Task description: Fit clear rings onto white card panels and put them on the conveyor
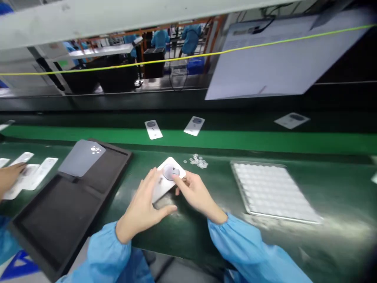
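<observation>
My hands meet over the dark green workbench, holding a white rectangular plate [165,186] tilted between them. A round grey disc [171,171] sits on the plate, and a finger of my right hand [196,192] presses on its edge. My left hand [144,200] grips the plate's lower left side, with its thumb reaching below the plate. A small heap of little round white pieces [198,161] lies just beyond my fingers. The plate's underside is hidden.
A white blister tray [271,190] lies to my right. To my left is a black foam-lined case [59,212] holding a grey panel [81,158]. Beyond it, a co-worker's hand [10,177] rests on white plates. Several similar plates ride a green conveyor belt [118,135] behind.
</observation>
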Action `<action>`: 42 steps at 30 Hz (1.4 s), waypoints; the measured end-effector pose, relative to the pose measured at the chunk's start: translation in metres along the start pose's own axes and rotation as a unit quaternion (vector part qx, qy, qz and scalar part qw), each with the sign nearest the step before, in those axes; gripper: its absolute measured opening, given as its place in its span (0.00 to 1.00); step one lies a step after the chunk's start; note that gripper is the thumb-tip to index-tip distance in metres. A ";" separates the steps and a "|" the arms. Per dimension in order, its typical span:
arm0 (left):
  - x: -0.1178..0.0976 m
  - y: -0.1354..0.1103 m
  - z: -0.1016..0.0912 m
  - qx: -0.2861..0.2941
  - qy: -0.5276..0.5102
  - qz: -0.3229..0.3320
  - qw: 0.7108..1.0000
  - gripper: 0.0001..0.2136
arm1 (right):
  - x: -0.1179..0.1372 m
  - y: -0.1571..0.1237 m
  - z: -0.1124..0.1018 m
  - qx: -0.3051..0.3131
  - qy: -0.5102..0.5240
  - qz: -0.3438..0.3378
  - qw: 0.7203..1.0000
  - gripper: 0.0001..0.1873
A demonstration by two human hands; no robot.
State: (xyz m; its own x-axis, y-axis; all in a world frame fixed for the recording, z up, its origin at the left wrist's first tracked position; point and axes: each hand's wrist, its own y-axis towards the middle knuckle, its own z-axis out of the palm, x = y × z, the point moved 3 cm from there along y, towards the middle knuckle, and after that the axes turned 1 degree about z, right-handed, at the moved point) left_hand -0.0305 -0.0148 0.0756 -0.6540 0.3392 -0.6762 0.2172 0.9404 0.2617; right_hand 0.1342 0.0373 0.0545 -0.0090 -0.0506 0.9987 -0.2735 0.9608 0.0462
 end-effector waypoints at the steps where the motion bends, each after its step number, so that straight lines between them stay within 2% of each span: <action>1: 0.001 0.006 0.008 0.003 -0.063 -0.024 0.998 0.40 | -0.002 -0.006 -0.014 0.020 -0.021 0.005 1.000 0.21; 2: 0.003 0.014 0.015 0.015 -0.128 -0.053 0.990 0.44 | -0.004 -0.011 -0.026 0.048 -0.033 0.011 0.998 0.20; 4: 0.008 0.032 0.032 0.070 -0.252 -0.103 0.960 0.36 | -0.006 -0.018 -0.042 0.084 -0.036 0.026 0.995 0.20; 6: 0.011 0.044 0.051 0.129 -0.355 -0.138 0.916 0.26 | -0.010 -0.021 -0.052 0.045 -0.033 0.039 0.998 0.21; 7: 0.013 0.047 0.059 0.136 -0.393 -0.156 0.896 0.25 | -0.013 -0.022 -0.055 0.008 -0.028 0.041 0.999 0.22; 9: 0.018 0.049 0.072 0.108 -0.448 -0.189 0.867 0.24 | -0.017 -0.027 -0.058 -0.059 -0.024 0.029 0.998 0.24; 12: 0.023 0.045 0.086 0.065 -0.481 -0.224 0.845 0.23 | -0.018 -0.039 -0.055 -0.101 -0.100 -0.033 0.989 0.19; 14: 0.024 0.042 0.089 0.040 -0.476 -0.241 0.845 0.18 | -0.016 -0.046 -0.050 -0.121 -0.187 -0.091 0.971 0.11; 16: 0.024 0.041 0.088 0.018 -0.470 -0.257 0.844 0.13 | -0.013 -0.050 -0.043 -0.131 -0.249 -0.144 0.949 0.08; 20: 0.023 0.042 0.085 0.005 -0.474 -0.255 0.843 0.07 | -0.013 -0.050 -0.032 -0.137 -0.300 -0.201 0.922 0.13; 24: 0.020 0.040 0.080 -0.013 -0.448 -0.227 0.865 0.08 | -0.011 -0.054 -0.026 -0.130 -0.346 -0.235 0.899 0.18; 26: 0.018 0.036 0.081 -0.019 -0.442 -0.228 0.867 0.07 | -0.010 -0.059 -0.024 -0.133 -0.405 -0.251 0.869 0.20; 30: 0.022 0.032 0.088 -0.011 -0.469 -0.217 0.856 0.08 | -0.016 -0.057 -0.025 -0.161 -0.536 -0.286 0.778 0.26; 32: 0.025 0.031 0.090 -0.019 -0.474 -0.212 0.855 0.08 | -0.020 -0.054 -0.025 -0.153 -0.563 -0.309 0.751 0.30; 34: 0.025 0.029 0.089 -0.022 -0.469 -0.213 0.857 0.09 | -0.023 -0.054 -0.026 -0.141 -0.572 -0.321 0.742 0.34; 38: 0.023 0.027 0.087 -0.011 -0.452 -0.203 0.869 0.11 | -0.024 -0.056 -0.030 -0.136 -0.565 -0.321 0.748 0.38; 42: 0.023 0.029 0.086 -0.003 -0.435 -0.188 0.881 0.10 | -0.022 -0.052 -0.029 -0.126 -0.571 -0.314 0.748 0.29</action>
State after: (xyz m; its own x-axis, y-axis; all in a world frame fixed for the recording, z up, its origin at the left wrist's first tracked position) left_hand 0.0230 0.0225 0.0079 0.1238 -0.1046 -0.9868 0.0984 0.9908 -0.0926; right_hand 0.1766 -0.0033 0.0312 -0.8096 -0.5755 0.1151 -0.3798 0.6632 0.6449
